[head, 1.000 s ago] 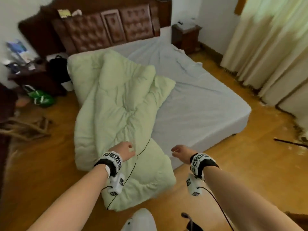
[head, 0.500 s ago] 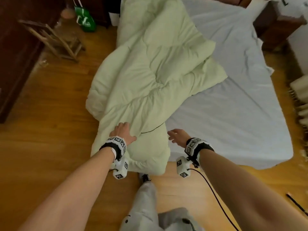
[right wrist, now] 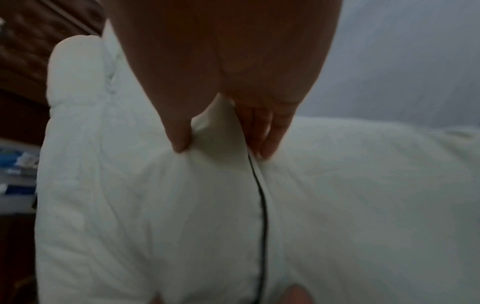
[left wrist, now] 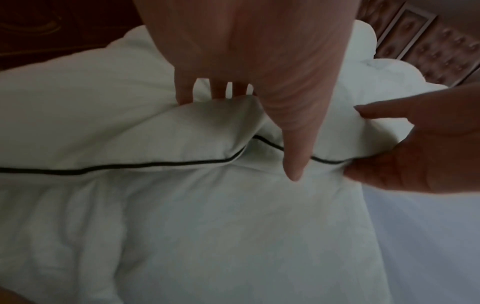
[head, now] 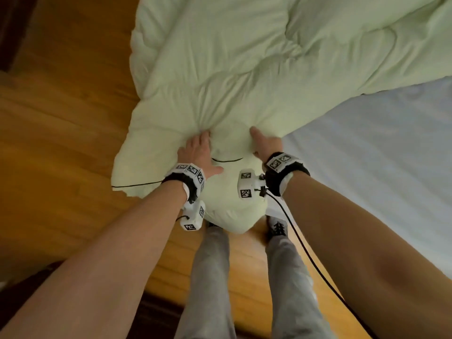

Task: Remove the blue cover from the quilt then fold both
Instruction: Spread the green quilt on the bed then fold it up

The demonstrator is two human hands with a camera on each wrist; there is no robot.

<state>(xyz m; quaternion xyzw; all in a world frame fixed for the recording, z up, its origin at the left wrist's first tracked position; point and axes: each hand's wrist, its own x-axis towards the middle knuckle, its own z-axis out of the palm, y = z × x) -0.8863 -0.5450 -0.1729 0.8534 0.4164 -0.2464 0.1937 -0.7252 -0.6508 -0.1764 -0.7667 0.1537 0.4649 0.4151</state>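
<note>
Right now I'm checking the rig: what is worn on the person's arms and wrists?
Both forearms are bare, without sleeves. The left hand and right hand each carry a black wristband with square black-and-white markers, plus a white marker-tagged camera block. A black cable trails from the right one.

Head view bright, edges warped — wrist views dim, grainy, softly blurred

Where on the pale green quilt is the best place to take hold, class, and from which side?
Grip the quilt at its dark-piped edge, coming from the foot end where it overhangs the bed. The piping marks a firm hem, and both the left hand and right hand already gather fabric there.
</note>
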